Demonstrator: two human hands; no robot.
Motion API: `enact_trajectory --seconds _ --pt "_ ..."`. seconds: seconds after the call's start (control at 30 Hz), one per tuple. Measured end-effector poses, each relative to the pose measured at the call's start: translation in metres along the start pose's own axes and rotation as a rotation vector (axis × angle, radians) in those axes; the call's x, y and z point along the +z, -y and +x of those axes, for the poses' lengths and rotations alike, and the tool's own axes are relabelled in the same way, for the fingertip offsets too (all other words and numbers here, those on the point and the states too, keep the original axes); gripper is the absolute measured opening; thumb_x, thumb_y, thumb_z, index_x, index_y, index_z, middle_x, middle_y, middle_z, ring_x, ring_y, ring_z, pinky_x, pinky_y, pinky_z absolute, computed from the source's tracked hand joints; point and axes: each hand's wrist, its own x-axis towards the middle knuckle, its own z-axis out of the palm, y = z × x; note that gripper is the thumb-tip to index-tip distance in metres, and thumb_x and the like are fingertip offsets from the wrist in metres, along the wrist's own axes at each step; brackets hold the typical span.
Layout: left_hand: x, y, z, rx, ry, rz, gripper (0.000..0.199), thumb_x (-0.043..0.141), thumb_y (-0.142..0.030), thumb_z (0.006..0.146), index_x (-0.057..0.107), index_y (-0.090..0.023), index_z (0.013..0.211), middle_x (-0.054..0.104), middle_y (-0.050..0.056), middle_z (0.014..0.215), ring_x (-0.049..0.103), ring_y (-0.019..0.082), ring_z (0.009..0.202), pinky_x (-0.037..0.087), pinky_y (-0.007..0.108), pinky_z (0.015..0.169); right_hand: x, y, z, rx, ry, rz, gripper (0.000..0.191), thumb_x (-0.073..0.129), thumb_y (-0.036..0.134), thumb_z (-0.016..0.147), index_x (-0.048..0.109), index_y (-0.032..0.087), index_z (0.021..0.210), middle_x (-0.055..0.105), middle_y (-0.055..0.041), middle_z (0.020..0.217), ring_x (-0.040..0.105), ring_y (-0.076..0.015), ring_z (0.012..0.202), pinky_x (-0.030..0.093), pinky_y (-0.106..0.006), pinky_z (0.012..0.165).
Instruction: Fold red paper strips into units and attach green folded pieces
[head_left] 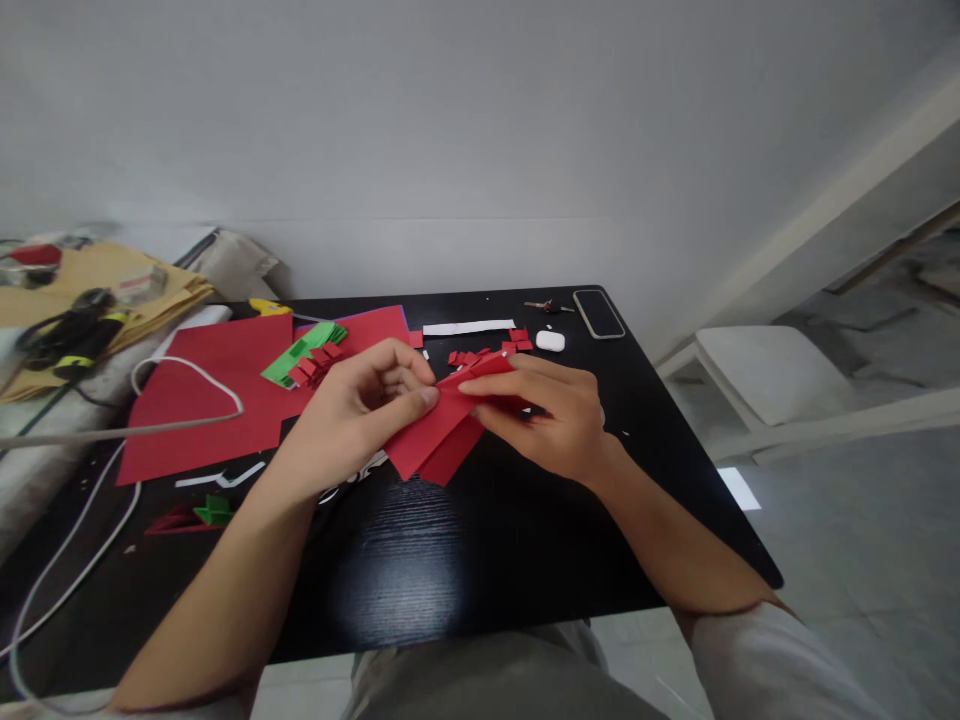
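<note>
A folded piece of red paper (437, 428) is held up over the black table, its two lower flaps spread apart. My left hand (375, 395) pinches its upper left edge between thumb and fingers. From the other side, my right hand (544, 408) grips the top right part, fingers along the fold. Behind the paper lie several small red folded pieces (517, 340), partly hidden by it. Left of my left hand, a green pleated paper (304, 352) and a red pleated strip (315, 365) rest on large red sheets (217, 405).
The black table (525, 540) meets a wall. At the back are a phone (598, 313), keys (549, 306), a white case (550, 341) and a white paper strip (469, 328). White cables (112, 540) cross the left side. A white stool (772, 370) stands to the right.
</note>
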Motion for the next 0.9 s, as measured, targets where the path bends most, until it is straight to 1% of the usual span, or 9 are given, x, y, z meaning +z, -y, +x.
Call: enact_trajectory --seconds 0.1,0.2,0.37,0.53,0.63,0.73,0.9 --pt "0.001 0.003 0.000 -0.008 0.013 -0.025 0.019 0.080 -0.030 0.083 0.067 -0.019 0.092 0.065 0.001 0.076 0.057 0.012 0.065 0.045 0.023 0.057 0.001 0.000 -0.001 0.011 0.004 -0.023 0.021 0.071 0.011 0.092 0.080 0.024 0.106 0.081 -0.0040 0.098 0.077 -0.0166 0.085 0.066 -0.031 0.081" --pt "0.003 0.005 -0.001 0.005 0.007 -0.030 0.018 0.079 -0.030 0.085 0.066 -0.020 0.093 0.064 0.002 0.080 0.058 0.013 0.068 0.046 0.023 0.056 0.001 0.002 0.000 0.000 0.009 -0.033 0.021 0.071 0.010 0.092 0.078 0.024 0.107 0.081 -0.0041 0.099 0.077 -0.0167 0.086 0.066 -0.031 0.081" --pt "0.005 0.008 -0.001 0.033 -0.023 -0.029 0.020 0.080 -0.025 0.083 0.064 -0.021 0.094 0.063 0.001 0.083 0.058 0.013 0.069 0.047 0.024 0.058 0.002 0.004 0.002 0.002 0.044 -0.047 0.020 0.072 0.014 0.093 0.075 0.024 0.110 0.078 -0.0050 0.100 0.076 -0.0167 0.086 0.065 -0.031 0.078" --pt "0.006 0.010 -0.001 0.044 -0.054 -0.007 0.021 0.080 -0.022 0.083 0.064 -0.020 0.096 0.063 0.001 0.087 0.057 0.012 0.073 0.048 0.023 0.062 0.003 0.002 0.001 0.001 0.063 -0.038 0.022 0.072 0.015 0.093 0.073 0.023 0.114 0.077 -0.0058 0.102 0.075 -0.0187 0.092 0.064 -0.034 0.084" --pt "0.006 0.011 -0.001 0.062 -0.055 0.014 0.022 0.079 -0.022 0.083 0.063 -0.020 0.097 0.063 0.002 0.091 0.058 0.012 0.077 0.049 0.024 0.065 0.003 0.002 0.002 0.019 0.054 -0.046 0.019 0.073 0.018 0.094 0.073 0.023 0.112 0.077 -0.0049 0.099 0.074 -0.0183 0.088 0.063 -0.033 0.081" --pt "0.006 0.011 -0.002 0.077 -0.054 0.043 0.021 0.079 -0.023 0.084 0.063 -0.021 0.098 0.063 0.002 0.091 0.059 0.013 0.077 0.049 0.026 0.066 0.002 0.002 0.002 0.030 0.051 -0.062 0.015 0.075 0.022 0.094 0.074 0.022 0.109 0.076 -0.0047 0.095 0.073 -0.0170 0.082 0.062 -0.031 0.076" --pt "0.004 0.007 -0.003 0.086 -0.005 0.136 0.010 0.072 -0.028 0.091 0.066 -0.021 0.094 0.064 0.001 0.084 0.057 0.014 0.072 0.046 0.027 0.063 0.001 0.003 0.003 0.033 0.058 -0.047 0.013 0.074 0.021 0.095 0.076 0.019 0.108 0.078 -0.0062 0.095 0.075 -0.0169 0.084 0.062 -0.030 0.077"
